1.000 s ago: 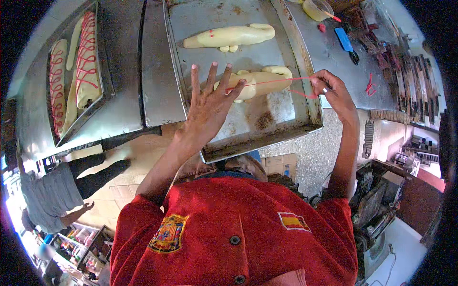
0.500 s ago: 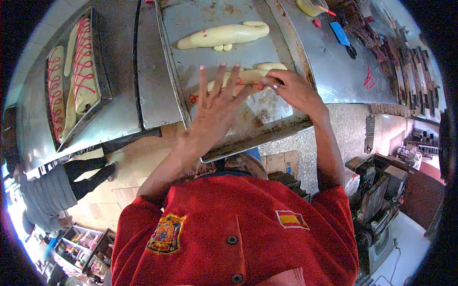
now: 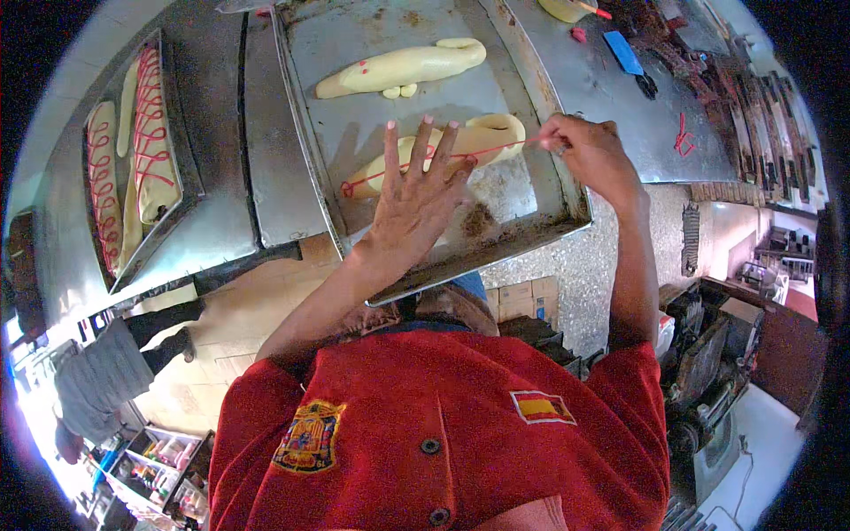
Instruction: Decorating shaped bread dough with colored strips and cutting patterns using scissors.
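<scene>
The left hand lies flat with its fingers spread wide, grasping nothing, pressing on the near end of a pale dough loaf that sits in the middle of a metal baking tray. At about two o'clock from it, the right hand is pinched shut on the end of a thin red strand, which runs taut across the loaf, under the left fingers, and ends in a small loop near the tray's left rim. The tray's near edge juts past the table edge toward the person, and between the hands and that rim there is bare, crumb-stained metal. Toward twelve o'clock in the same tray lies a second dough loaf, well apart from the first, with two small dough knobs beside it and what looks like a red dot, though it is too small to be sure. At ten o'clock, across a strip of bare steel table, a second tray holds loaves already laced with red strands. At one o'clock, far off, a blue scraper lies on the table.
</scene>
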The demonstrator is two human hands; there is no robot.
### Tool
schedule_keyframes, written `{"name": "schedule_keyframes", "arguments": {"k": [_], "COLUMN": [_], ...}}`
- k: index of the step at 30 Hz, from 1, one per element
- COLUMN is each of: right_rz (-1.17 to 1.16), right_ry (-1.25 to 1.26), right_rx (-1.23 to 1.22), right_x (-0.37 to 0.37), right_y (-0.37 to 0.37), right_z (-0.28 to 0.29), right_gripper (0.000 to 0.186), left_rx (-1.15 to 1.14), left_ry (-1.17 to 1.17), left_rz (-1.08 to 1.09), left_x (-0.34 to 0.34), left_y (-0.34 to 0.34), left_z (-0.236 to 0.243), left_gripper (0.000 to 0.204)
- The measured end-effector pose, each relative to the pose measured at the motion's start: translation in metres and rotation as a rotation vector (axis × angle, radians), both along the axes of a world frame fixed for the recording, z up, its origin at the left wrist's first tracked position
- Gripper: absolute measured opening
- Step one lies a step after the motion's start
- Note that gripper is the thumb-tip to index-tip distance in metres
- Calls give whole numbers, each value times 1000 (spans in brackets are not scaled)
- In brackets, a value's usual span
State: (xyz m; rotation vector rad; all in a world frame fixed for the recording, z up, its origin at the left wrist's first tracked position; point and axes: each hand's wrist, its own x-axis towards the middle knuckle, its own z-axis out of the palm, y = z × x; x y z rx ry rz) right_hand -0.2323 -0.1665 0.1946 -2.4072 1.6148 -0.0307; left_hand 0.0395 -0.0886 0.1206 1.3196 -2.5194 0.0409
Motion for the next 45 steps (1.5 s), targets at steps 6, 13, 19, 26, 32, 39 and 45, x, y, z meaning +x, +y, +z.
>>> {"name": "schedule_keyframes", "arguments": {"k": [6,13,19,26,32,39,45], "right_rz": [-109,-49,29,-31,-24,-94,-251], "right_ry": [-94,-205,-276,-326,-384,-430,-559], "right_rx": [-10,-94,25,43,26,-6,-27], "right_x": [-23,20,40,38,40,36,1], "right_y": [-4,-8,5,5,4,2,0], "right_z": [-8,-20,-28,-37,-39,-39,-11], "right_gripper": [14,14,13,25,17,17,18], "left_rx": [-8,-14,36,45,83,170,169], "left_ry": [51,97,109,87,148,440,535], "left_rz": [-19,-47,-28,30,-18,40,57], "left_x": [-2,2,3,3,4,-2,-2], "left_y": [-2,-6,-10,-12,-15,-25,-27], "left_z": [-3,-3,3,3,5,3,5], "left_gripper": [53,48,40,38,27,17,17]}}
